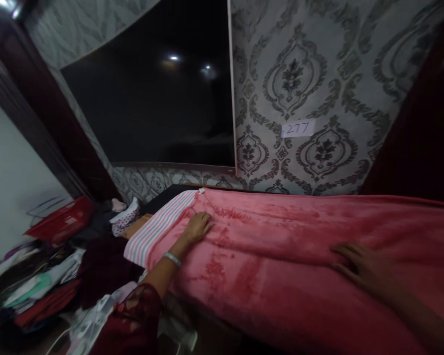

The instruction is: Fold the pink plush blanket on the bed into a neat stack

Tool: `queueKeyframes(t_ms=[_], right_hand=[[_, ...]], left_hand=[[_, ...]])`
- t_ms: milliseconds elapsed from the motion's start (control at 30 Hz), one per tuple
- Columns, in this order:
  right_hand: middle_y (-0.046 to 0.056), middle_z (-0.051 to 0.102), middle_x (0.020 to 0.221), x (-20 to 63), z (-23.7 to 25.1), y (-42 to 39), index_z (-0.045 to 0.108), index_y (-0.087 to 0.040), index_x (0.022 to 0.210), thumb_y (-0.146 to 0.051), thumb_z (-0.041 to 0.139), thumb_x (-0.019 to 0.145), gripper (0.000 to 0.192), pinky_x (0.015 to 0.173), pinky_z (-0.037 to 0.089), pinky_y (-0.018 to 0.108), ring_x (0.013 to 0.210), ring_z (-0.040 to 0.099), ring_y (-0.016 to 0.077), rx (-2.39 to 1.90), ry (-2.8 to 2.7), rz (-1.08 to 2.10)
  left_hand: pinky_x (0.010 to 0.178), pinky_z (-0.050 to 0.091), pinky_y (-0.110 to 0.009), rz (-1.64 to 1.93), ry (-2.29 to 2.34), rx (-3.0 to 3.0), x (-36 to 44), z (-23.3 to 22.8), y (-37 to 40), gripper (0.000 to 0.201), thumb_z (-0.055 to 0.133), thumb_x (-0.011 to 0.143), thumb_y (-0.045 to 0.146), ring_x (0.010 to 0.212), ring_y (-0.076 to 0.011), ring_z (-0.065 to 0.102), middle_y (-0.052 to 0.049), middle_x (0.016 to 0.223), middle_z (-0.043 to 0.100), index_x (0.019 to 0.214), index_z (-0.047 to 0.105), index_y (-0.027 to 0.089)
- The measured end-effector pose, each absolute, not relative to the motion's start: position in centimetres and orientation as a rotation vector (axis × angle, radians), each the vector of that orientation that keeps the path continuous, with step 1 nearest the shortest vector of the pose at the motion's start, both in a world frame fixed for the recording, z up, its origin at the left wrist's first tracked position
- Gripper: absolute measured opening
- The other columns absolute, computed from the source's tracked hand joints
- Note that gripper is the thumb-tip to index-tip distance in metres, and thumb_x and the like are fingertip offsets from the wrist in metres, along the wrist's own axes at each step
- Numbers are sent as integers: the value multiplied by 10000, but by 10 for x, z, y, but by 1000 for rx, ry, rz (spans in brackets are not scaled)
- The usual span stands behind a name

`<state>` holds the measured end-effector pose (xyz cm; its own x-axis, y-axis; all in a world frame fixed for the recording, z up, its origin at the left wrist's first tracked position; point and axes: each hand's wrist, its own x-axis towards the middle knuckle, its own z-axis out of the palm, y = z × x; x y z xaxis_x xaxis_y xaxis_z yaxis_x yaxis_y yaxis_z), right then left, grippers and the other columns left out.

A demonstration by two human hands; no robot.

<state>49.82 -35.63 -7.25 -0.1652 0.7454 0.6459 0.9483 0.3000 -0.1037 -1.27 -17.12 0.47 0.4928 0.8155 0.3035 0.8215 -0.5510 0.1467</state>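
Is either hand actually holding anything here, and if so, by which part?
Nothing is held. The left hand and right hand both lie flat, palms down, on the pink blanket, with no grip closed on it.

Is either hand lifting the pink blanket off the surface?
No, the left hand and right hand both lie flat, palms down, on the pink blanket, which stays spread out.

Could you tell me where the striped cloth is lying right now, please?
In the head view, the striped cloth lies left of centre at the left end of the pink blanket, just left of the left hand.
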Motion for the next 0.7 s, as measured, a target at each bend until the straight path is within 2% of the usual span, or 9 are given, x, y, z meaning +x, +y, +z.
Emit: queueKeyframes(t_ms=[133,200,267,367,467,567,700], right_hand=[[121,722,943,490,-65,-362,731,-222,984,-507,467,951,390,764,561,449,830,685,290,-1445,-2030,-585],[122,723,941,488,-65,-363,732,-200,990,-490,473,957,390,759,561,434,828,685,283,-1451,-2033,-595],[119,725,959,489,-69,-362,727,-199,1000,-511,479,950,402,767,561,434,840,685,283,-1466,-2015,-562],[119,721,991,493,-80,-358,722,-204,1023,-545,475,938,429,796,555,446,871,679,287,-1489,-1993,-510],[127,713,1023,498,-90,-355,718,-205,1057,-543,476,932,434,827,548,452,903,672,291,-1507,-1988,-493],[133,707,1047,503,-97,-354,707,-200,1089,-507,475,932,416,835,545,457,927,666,293,-1513,-1975,-495],[138,701,1065,506,-103,-350,694,-191,1121,-409,437,947,380,851,539,460,963,657,288,-1512,-1950,-504]], left_hand=[[1065,336,-526,-688,-1918,-2361,-42,8,-153,343,428,941,257,1274,-335,482,-201,1357,554,1234,577,159],[1035,358,-568,-762,-2097,-2234,-53,8,-142,419,453,917,252,1258,-370,504,-227,1340,569,1314,534,144],[984,403,-577,-839,-2209,-2194,-60,7,-131,462,503,881,252,1170,-380,572,-211,1212,654,1329,535,144],[928,468,-487,-1025,-2227,-2240,-67,9,-119,474,525,821,197,1011,-311,648,-135,1050,720,1290,583,164],[936,481,-386,-1305,-2132,-2240,-79,17,-114,427,462,818,194,1009,-237,639,-84,1053,716,1209,636,183],[943,481,-354,-1566,-2055,-2150,-98,26,-116,397,402,848,286,1047,-222,613,-75,1060,699,1127,666,185],[854,507,-336,-1698,-2042,-2113,-117,28,-120,377,431,800,357,911,-214,627,-77,950,702,995,682,154]])
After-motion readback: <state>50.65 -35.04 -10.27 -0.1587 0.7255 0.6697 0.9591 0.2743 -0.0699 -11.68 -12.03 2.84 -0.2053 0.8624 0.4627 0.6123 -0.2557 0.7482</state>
